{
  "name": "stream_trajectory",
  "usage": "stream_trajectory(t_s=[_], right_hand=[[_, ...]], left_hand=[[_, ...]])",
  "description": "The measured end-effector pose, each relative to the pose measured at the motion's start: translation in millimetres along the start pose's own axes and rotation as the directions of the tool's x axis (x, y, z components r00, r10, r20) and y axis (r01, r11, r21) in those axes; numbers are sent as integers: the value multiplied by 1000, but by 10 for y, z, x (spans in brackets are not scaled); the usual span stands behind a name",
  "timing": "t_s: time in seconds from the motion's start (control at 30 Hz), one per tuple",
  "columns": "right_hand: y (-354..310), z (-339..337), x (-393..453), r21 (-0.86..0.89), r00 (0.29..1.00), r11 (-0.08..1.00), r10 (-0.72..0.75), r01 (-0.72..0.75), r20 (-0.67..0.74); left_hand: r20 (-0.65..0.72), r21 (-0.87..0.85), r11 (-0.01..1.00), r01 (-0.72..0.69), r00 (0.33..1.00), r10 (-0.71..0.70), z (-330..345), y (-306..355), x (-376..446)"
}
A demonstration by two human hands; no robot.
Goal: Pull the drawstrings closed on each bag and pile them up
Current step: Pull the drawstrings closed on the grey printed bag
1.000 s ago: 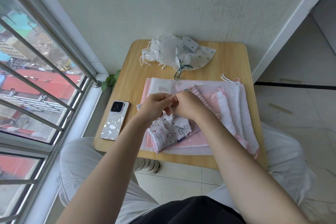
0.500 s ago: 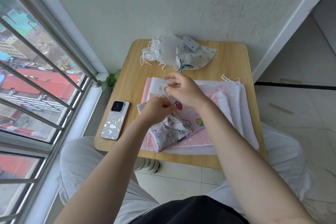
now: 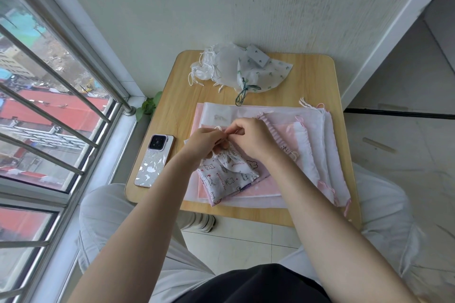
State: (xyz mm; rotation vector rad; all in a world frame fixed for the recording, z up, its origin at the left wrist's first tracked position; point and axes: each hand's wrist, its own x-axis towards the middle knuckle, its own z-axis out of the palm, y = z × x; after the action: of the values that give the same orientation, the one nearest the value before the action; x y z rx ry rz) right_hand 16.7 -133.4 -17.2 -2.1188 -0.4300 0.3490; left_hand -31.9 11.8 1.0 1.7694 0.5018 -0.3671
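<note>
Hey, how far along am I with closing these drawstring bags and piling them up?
Done: a pile of cinched white bags sits at the table's far edge. In hand: your left hand and right hand pinch the strings at the gathered mouth of the cartoon-print bag. Left: the flat stack of pink and white bags underneath looks still open.

Bare tabletop [image 3: 312,81] lies right of closed bags [image 3: 236,69]; phone [image 3: 155,160] blocks left.

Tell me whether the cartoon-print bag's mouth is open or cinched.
Cinched: the cartoon-print bag bunches into gathers where both hands pinch its top.
</note>
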Motion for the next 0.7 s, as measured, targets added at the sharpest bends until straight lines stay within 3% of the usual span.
stream_trajectory(t_s=[0.17, 0.3, 0.4, 0.53, 0.7], right_hand=[[42, -109, 0, 16, 998, 1000, -24, 24, 60], [112, -167, -33, 53, 992, 998, 25, -32, 123], [124, -173, -40, 124, 993, 991, 39, -53, 113], [24, -166, -59, 311, 989, 947, 37, -80, 143], [-11, -75, -28, 153, 998, 988, 0, -10, 63]], left_hand=[[15, -64, 998, -2, 1000, 3, -14, -49, -2], [-77, -42, 998, -51, 996, 48, -34, -70, 30], [-132, 72, 992, -102, 985, 111, -7, -52, 33], [-140, 13, 981, -193, 971, 193, 30, -33, 17], [-183, 13, 977, -212, 960, 211, 34, -89, 53]])
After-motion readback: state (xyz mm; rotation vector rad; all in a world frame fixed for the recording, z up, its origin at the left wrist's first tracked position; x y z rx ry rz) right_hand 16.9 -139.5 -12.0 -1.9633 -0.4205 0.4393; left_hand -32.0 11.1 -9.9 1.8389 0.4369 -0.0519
